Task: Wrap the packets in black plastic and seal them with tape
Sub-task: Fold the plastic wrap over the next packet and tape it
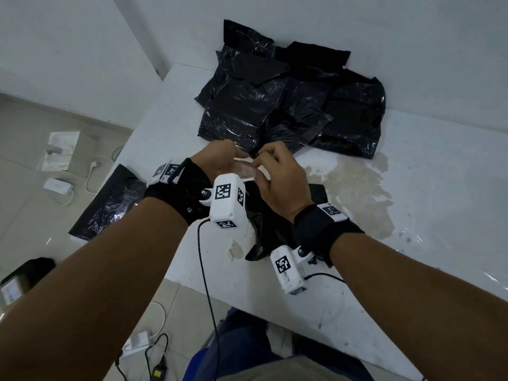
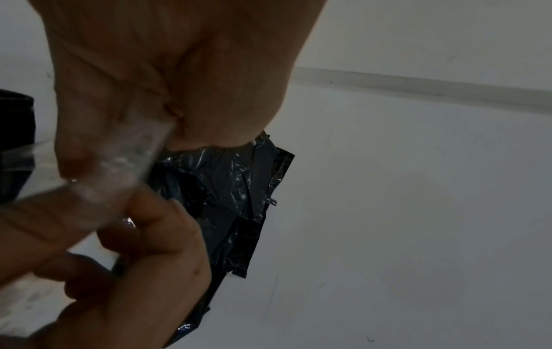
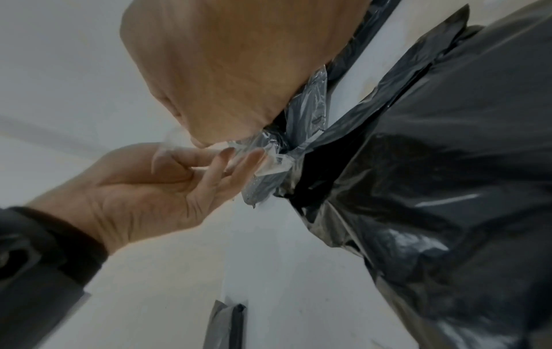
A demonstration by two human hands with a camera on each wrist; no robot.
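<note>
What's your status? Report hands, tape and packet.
Left hand and right hand both pinching a clear tape strip. Black-wrapped packet beneath, on white table. Wrapped pile beyond, not obstructing.

**Dim, flat light; soft wrist views**

Lighting is low and even, with a cool grey cast. The source is not visible. Shadows are faint. Small highlights glint on the pile of black plastic packets (image 1: 291,97). The head view bends straight lines near its edges. Both wrist views are noisy, and the left hand (image 2: 167,70) and right hand (image 3: 239,70) are blurred close to the lens.
</note>
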